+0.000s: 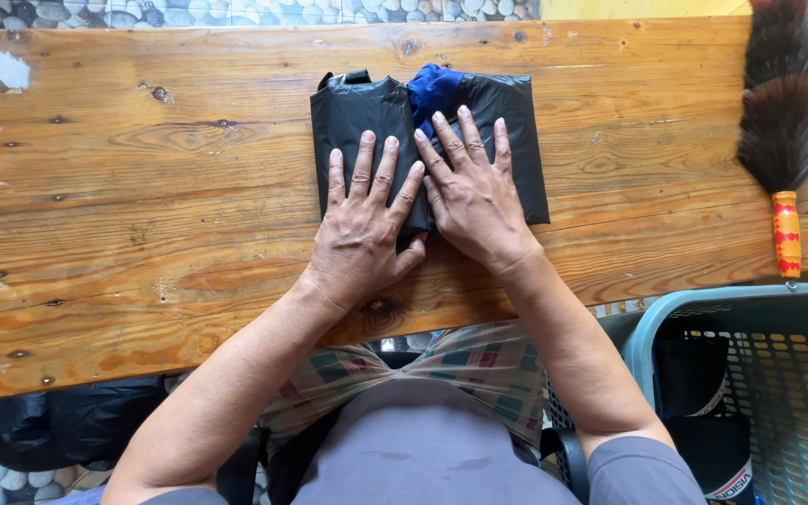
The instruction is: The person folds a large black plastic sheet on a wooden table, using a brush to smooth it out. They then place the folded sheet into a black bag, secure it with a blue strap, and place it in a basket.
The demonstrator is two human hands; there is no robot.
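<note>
Nearest the camera, the person's lap shows a grey shirt and a checked cloth (pixel 479 365), and to the right stands a teal plastic basket (pixel 778 393) with dark things inside that are too hidden to tell apart. On the floor at the lower left lies a crumpled black bag (pixel 58 425).

Past the lap, both forearms reach onto a wooden table (pixel 142 215). The left hand (pixel 362 229) and right hand (pixel 472 192) lie flat, palms down, side by side and touching at the thumbs. All fingers are straight and slightly spread, gripping nothing; they press down, which appears to keep the folds flat.

Under the 2 hands sits a folded black plastic bag (pixel 348 112), near the middle of the table toward its far edge. A bit of blue cloth (pixel 434 86) pokes out of its far side.

Far right, a feather duster (pixel 783 103) with an orange handle lies on the table, well apart from the hands.
</note>
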